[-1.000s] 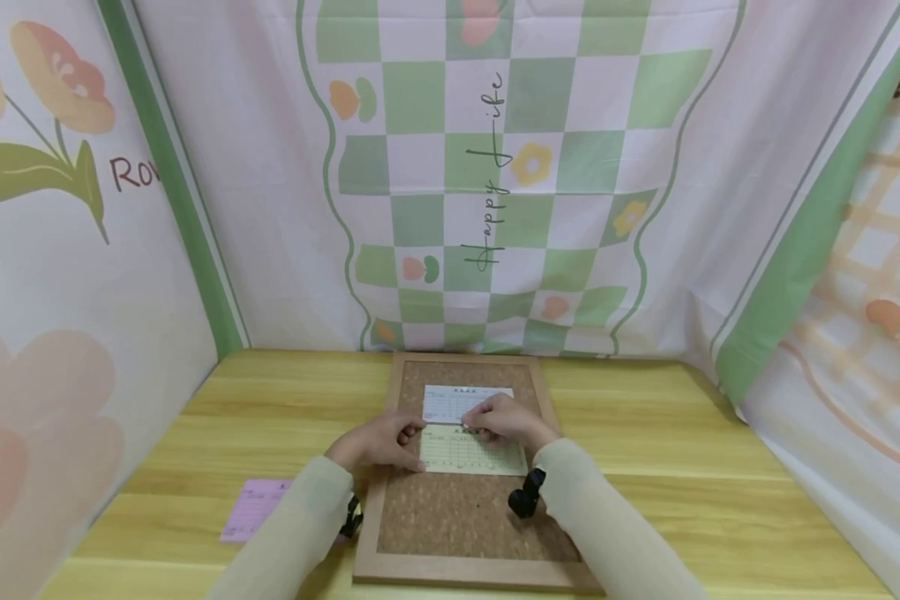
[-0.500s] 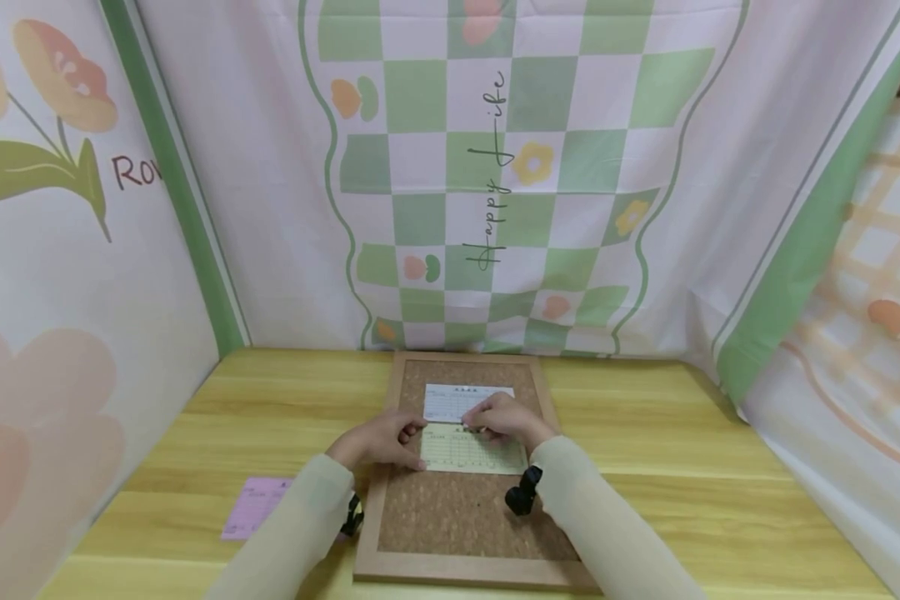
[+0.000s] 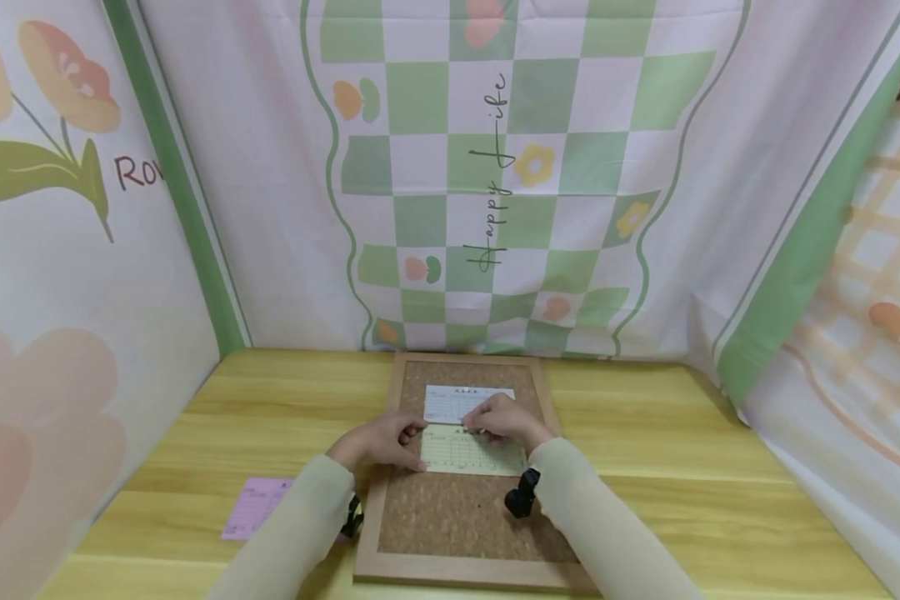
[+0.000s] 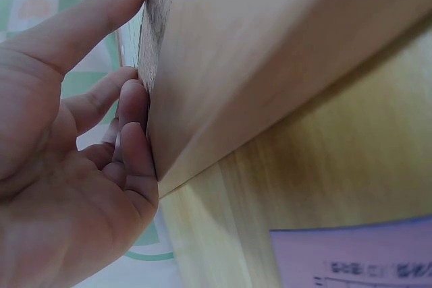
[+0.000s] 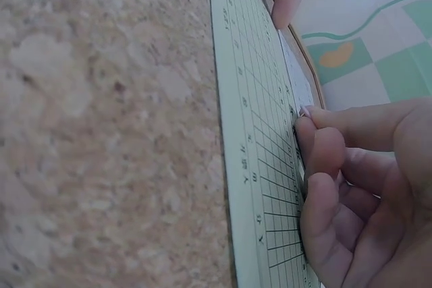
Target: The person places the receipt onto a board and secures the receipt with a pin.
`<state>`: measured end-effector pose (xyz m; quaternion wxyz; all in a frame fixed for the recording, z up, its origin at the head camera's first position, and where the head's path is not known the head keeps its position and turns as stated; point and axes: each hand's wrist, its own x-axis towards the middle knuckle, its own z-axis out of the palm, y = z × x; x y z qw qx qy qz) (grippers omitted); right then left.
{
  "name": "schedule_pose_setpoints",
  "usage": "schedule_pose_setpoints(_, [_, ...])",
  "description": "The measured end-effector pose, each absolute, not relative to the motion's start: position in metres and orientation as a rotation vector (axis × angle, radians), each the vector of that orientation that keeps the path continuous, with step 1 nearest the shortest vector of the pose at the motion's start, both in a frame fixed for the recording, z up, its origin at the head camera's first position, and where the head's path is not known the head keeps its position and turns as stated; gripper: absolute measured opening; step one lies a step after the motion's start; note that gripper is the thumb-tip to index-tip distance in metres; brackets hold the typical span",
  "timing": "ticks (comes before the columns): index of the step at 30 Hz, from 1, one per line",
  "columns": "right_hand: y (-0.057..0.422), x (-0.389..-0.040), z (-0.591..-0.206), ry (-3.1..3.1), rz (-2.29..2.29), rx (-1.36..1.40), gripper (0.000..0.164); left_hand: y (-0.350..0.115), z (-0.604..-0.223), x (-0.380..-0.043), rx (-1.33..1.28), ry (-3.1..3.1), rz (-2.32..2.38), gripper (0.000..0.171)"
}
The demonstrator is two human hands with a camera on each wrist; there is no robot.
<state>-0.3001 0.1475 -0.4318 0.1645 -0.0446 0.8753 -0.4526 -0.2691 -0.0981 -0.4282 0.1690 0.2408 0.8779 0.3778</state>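
A yellow printed slip (image 3: 472,454) lies on the framed cork board (image 3: 450,517), just below a pale blue slip (image 3: 450,402). My left hand (image 3: 381,440) rests at the yellow slip's left edge, thumb near the lower corner and index finger near the upper one; its other fingers are bent against the wooden frame (image 4: 223,85). Over the yellow slip's top edge, my right hand (image 3: 506,419) pinches a small pale pushpin (image 5: 306,110) between thumb and index finger. Most of the pin is hidden by the fingertips.
A pink slip (image 3: 255,504) lies on the wooden table (image 3: 645,467) left of the board, partly under the left forearm. Black wrist cameras (image 3: 522,493) hang at both cuffs. A checked curtain (image 3: 480,208) stands behind the table.
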Motion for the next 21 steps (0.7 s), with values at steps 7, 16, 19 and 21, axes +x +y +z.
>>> schedule_pose_setpoints(7, [0.1465, -0.2995, -0.4315, 2.529, -1.256, -0.115, 0.016, -0.0981, -0.4283, -0.2690, 0.682, 2.487, 1.072, 0.066])
schedule_pose_setpoints(16, [0.1499, -0.2957, -0.4291, 2.517, -1.274, -0.186, 0.019, -0.0986, -0.4292, -0.2686, 0.672, 2.474, 1.089, 0.067])
schedule_pose_setpoints(19, [0.1506, -0.2944, -0.4288, 2.514, -1.282, -0.208, 0.018, -0.0985, -0.4281, -0.2681, 0.669, 2.476, 1.084, 0.067])
schedule_pose_setpoints(21, [0.1505, -0.2942, -0.4289, 2.513, -1.287, -0.214, 0.017, -0.0987, -0.4275, -0.2678, 0.671, 2.477, 1.083, 0.067])
